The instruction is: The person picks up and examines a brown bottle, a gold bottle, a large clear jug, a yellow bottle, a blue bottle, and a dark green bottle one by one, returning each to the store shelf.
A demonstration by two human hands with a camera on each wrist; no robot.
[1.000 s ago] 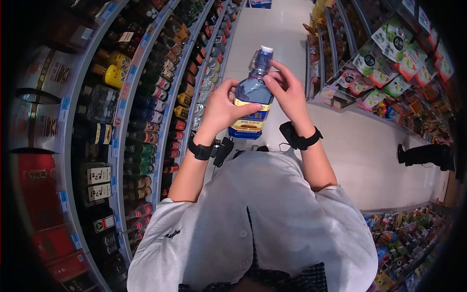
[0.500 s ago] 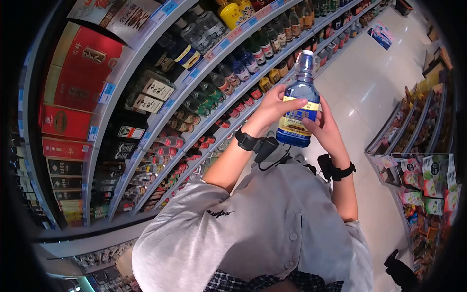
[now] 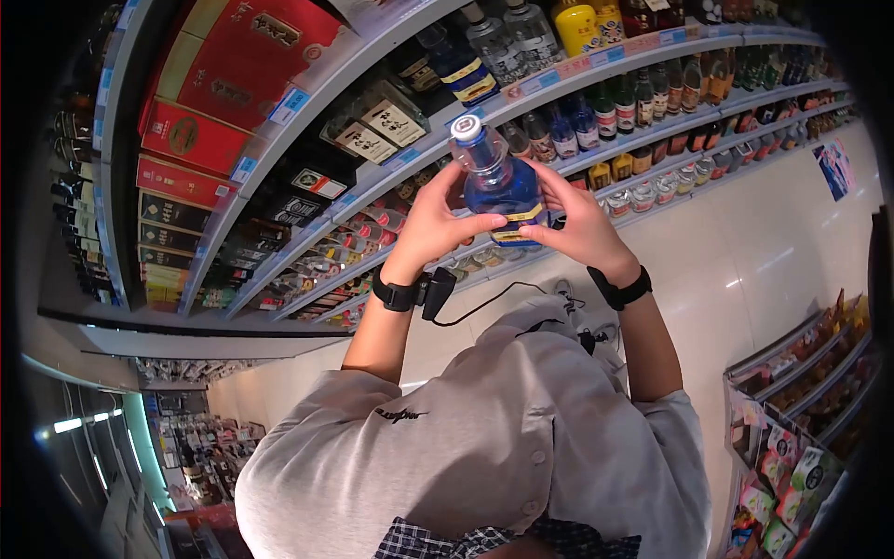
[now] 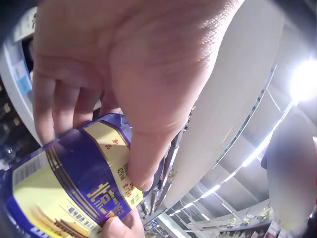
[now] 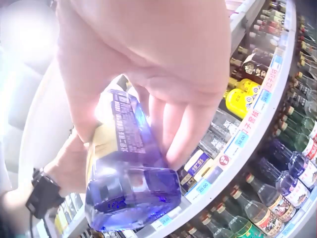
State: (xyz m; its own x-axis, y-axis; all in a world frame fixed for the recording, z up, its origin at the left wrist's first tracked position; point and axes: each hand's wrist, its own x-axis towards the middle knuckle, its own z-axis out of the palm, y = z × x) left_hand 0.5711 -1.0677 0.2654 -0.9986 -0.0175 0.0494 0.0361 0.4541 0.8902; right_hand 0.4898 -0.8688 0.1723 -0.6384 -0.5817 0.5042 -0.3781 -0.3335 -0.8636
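Both hands hold a blue glass bottle [image 3: 507, 197] with a white cap and a yellow and blue label, in front of the chest. The left hand [image 3: 436, 222] grips its left side, thumb across the label; the left wrist view shows that thumb on the label [image 4: 111, 173] and the fingers behind the bottle. Gripping the other side, the right hand [image 3: 582, 226] has its thumb near the label's lower part. In the right wrist view the bottle's base [image 5: 133, 198] faces the camera, with thumb and fingers on either side. The cap tilts toward the head camera.
Curved shelves [image 3: 559, 70] of bottles run along the left and top, with red boxes [image 3: 200, 140] at the left. A blue bottle with a similar label [image 3: 463, 76] stands on an upper shelf. Snack racks [image 3: 792, 373] stand at the right, beyond the pale floor [image 3: 689, 270].
The view has swung toward the left-hand shelves. Both hands still hold the bottle, whose cap has tipped toward the head camera. The right thumb has come down from the neck to the label.
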